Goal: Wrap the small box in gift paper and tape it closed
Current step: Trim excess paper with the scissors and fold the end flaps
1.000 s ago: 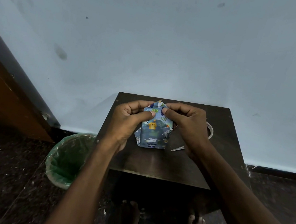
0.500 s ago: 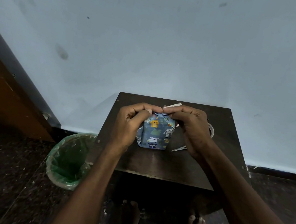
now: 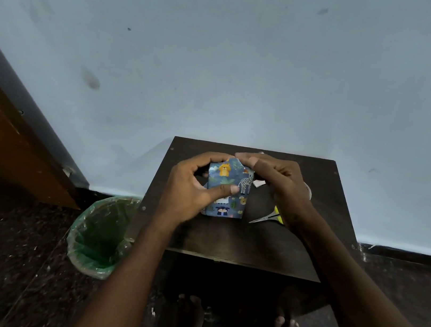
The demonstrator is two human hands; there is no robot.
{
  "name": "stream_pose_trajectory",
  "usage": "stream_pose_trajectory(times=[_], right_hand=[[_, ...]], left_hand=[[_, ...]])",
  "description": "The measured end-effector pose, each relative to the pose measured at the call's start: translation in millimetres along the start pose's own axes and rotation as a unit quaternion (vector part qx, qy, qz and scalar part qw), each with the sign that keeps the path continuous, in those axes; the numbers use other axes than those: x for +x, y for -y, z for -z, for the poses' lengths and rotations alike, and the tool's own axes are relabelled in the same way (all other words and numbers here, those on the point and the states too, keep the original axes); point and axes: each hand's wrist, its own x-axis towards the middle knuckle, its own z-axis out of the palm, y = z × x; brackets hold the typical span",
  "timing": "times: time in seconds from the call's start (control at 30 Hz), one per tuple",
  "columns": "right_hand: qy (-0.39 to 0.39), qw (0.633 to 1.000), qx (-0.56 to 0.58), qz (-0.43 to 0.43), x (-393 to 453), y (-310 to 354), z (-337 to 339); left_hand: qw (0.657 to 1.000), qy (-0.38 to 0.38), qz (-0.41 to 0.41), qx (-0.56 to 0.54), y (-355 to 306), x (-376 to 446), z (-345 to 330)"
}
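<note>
Table: a small dark wooden table (image 3: 224, 243) is set against a pale blue wall (image 3: 223, 66).
Scissors: a pair of scissors (image 3: 266, 218) with a yellow handle is laid on the table just right of the box, its handles partly hidden under the right wrist.
Tape roll: only a pale curved edge (image 3: 309, 190) is seen behind the right hand; it cannot be told for certain what it is.
White scrap: a small white piece (image 3: 259, 183) is seen on the table between the box and the right hand.
Bin: a bin lined with a green bag (image 3: 98, 235) stands on the dark floor, left of the table.
Box: the small box (image 3: 228, 193), covered in blue gift paper printed with animals, is held upright at the middle of the table, its lower edge at the tabletop.
Left hand: the left hand (image 3: 190, 190) is curled round the box's left side, with the thumb pressed across the front face.
Right hand: the right hand (image 3: 276, 180) is curled over the top right corner, where the folded paper is pinched by the fingertips.
</note>
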Motion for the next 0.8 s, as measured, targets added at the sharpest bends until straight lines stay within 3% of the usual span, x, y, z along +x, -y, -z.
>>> stream_pose_trajectory(times=[0.13,0.23,0.3,0.37,0.5,0.7,0.8], right_hand=[[0.013,0.999,0.026,0.035,-0.1,4.5,-6.8],[-0.046,0.998,0.039,0.032,-2.4,4.8,-19.7],[-0.081,0.996,0.042,0.023,-4.7,4.8,-26.7],[-0.113,0.993,0.035,0.003,-5.1,3.1,-28.6],[-0.153,0.985,0.064,-0.044,-3.6,-0.2,-28.7],[-0.133,0.987,0.07,-0.056,1.1,-3.1,-27.0],[-0.132,0.98,0.13,-0.074,2.2,-0.4,-25.0]], left_hand=[[0.993,-0.113,-0.03,0.015,-6.1,3.9,-7.9],[0.956,-0.223,-0.13,0.139,-12.3,5.1,-21.8],[0.939,-0.26,-0.137,0.181,-16.6,2.6,-32.6],[0.938,-0.254,-0.134,0.195,-13.3,1.5,-32.9],[0.957,-0.15,-0.151,0.197,-8.5,-1.1,-16.7],[0.986,-0.107,-0.121,0.049,-13.9,-1.0,-27.3],[0.991,-0.092,-0.092,-0.014,-9.8,1.1,-29.5]])
